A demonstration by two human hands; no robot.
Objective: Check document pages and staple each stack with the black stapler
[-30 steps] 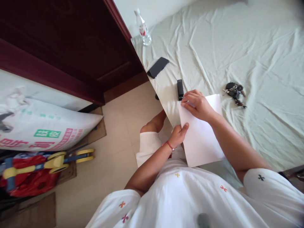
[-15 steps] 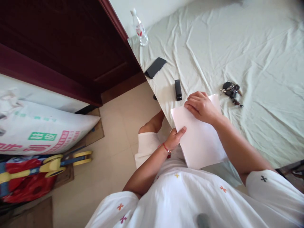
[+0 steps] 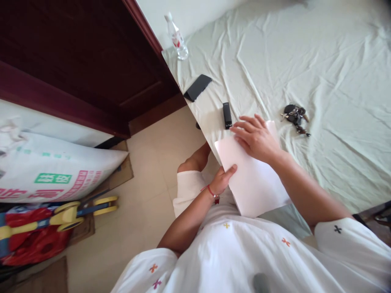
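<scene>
White paper (image 3: pixel 259 187), perhaps a stack of sheets, lies at a slant over my lap and the table's near edge. My left hand (image 3: pixel 222 179) grips its left edge, thumb on top and the other fingers hidden beneath. Over the upper part of the paper is my right hand (image 3: pixel 256 138), palm down, with fingers stretched and spread. Whether its palm touches the paper I cannot tell. Just beyond those fingertips sits a small black oblong object (image 3: pixel 227 115), its kind unclear. A bunch of keys (image 3: pixel 295 118) rests to the right of the right hand.
A pale green cloth (image 3: pixel 342 93) with wrinkles covers the table. Near its left edge are a dark folded case (image 3: pixel 198 87) and a clear bottle (image 3: pixel 177 38). On the floor at left stand a white sack (image 3: pixel 61 162) and a yellow-and-blue wheeled toy (image 3: pixel 67 215).
The fingers of my right hand have lifted and spread from their curled position at the paper's top edge. My left hand keeps its grip. The view has shifted slightly.
</scene>
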